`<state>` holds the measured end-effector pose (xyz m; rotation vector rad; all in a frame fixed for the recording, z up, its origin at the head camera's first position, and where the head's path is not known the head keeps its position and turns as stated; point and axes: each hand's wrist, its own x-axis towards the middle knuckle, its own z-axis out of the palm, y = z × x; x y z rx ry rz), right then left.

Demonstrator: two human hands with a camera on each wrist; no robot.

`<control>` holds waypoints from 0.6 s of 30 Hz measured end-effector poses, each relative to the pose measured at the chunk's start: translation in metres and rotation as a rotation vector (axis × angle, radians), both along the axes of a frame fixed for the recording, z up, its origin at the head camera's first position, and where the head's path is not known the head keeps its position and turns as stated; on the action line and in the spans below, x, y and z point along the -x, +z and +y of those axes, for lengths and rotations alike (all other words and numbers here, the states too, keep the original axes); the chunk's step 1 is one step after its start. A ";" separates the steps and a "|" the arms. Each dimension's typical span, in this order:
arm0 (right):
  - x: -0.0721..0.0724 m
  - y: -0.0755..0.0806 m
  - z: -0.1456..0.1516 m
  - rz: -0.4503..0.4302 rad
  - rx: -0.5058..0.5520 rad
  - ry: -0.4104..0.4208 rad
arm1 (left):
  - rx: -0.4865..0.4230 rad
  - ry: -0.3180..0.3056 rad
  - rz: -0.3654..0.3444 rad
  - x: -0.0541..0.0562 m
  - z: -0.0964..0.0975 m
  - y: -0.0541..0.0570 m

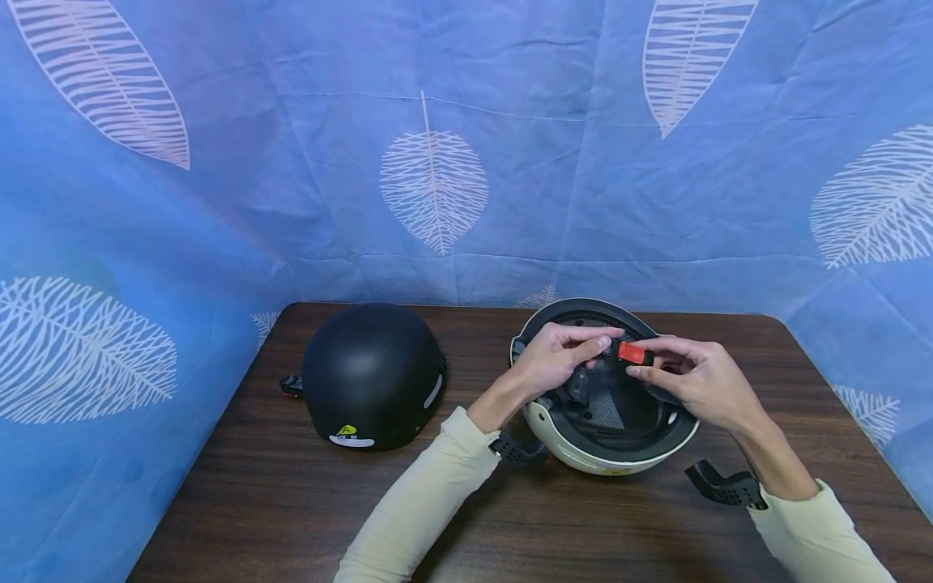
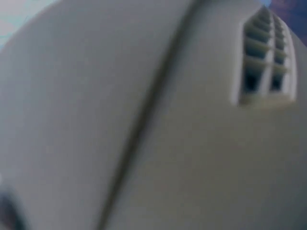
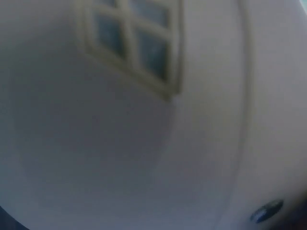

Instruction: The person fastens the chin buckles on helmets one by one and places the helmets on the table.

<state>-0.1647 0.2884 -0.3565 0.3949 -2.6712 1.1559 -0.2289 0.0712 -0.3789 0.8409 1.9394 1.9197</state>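
Observation:
A white helmet [image 1: 615, 463] lies upside down on the table, its black padded lining [image 1: 608, 413] facing up. Over its opening, my right hand [image 1: 703, 380] pinches a red and black chin-strap buckle [image 1: 634, 353] between thumb and fingers. My left hand [image 1: 550, 356] is just left of the buckle, thumb and fingertips pinching a small dark strap end that is mostly hidden. Both wrist views are filled by the helmet's pale outer shell [image 2: 211, 158], blurred, with a slatted vent [image 2: 266, 57]; neither hand's fingers can be made out there.
A black helmet [image 1: 375, 372] sits dome up at the left of the dark wooden table [image 1: 291, 518], a small buckle [image 1: 291, 385] sticking out on its left side. Behind the table hangs a blue cloth [image 1: 328, 186] with white leaf prints.

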 end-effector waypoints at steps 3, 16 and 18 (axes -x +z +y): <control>-0.001 0.002 -0.001 0.028 -0.025 -0.007 | -0.006 -0.003 0.002 -0.001 0.002 -0.001; 0.000 -0.001 -0.003 0.014 -0.025 -0.037 | 0.042 0.009 0.091 0.001 0.004 -0.001; 0.000 -0.002 -0.003 0.019 -0.032 -0.040 | 0.053 0.007 0.098 0.001 0.004 -0.001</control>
